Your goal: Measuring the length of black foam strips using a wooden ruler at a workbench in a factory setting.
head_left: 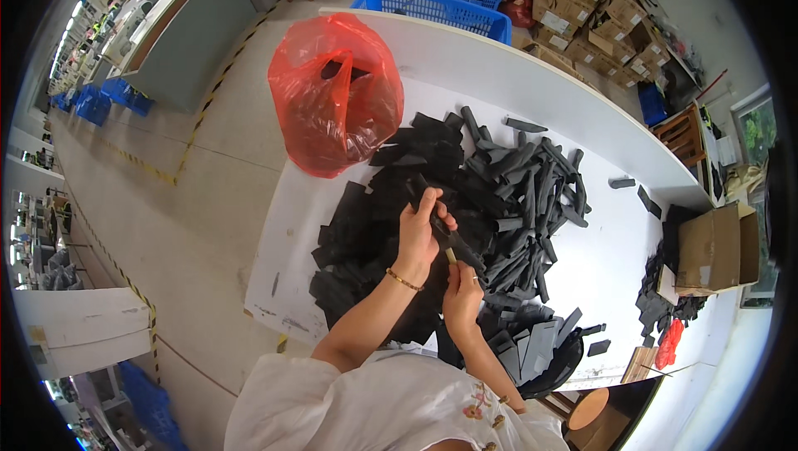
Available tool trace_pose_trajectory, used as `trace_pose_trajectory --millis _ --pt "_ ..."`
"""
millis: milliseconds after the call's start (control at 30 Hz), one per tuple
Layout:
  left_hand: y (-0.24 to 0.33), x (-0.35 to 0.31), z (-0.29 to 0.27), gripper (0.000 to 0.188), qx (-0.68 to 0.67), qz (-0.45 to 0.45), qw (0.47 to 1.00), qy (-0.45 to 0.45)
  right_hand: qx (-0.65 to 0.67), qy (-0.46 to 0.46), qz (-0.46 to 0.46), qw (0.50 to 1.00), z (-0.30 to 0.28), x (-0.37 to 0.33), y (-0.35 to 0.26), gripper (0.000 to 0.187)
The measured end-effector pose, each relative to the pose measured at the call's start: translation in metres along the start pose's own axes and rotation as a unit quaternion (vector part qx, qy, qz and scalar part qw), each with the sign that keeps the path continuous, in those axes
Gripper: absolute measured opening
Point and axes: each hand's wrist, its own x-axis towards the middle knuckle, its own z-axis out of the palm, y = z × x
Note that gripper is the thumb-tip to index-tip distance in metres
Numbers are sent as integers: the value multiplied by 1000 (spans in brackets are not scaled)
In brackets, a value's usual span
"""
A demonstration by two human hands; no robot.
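Observation:
Black, soft-looking flat pieces point(366, 210) are heaped on the white table in front of me. On the heap's right side lie many narrow, rolled-looking black pieces point(532, 202). Above the pile, my left hand point(422, 231), with a beaded bracelet at its wrist, is closed around a dark piece point(418, 187) that sticks out past the fingers. My right hand point(462, 291) is just below and to the right, pinching a short pale stick point(451, 256). The stick's upper end meets the black piece; whether it goes inside I cannot tell.
A red plastic bag point(332, 102) stands at the table's far left corner. Beyond the raised white back panel point(532, 60) are blue crates point(432, 12) and stacked cartons point(582, 2). An open cardboard box point(711, 251) sits at right. Grey flat pieces point(536, 347) lie near my right forearm.

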Motion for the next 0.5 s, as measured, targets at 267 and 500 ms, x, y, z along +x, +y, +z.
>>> trace_pose_trajectory --millis 267,500 --pt "8 -5 8 25 9 -3 1000 -12 -1 0 -16 1000 -15 -10 -7 8" --pt "-4 -27 17 27 -8 -26 999 -37 -11 13 -25 1000 -1 7 -18 11"
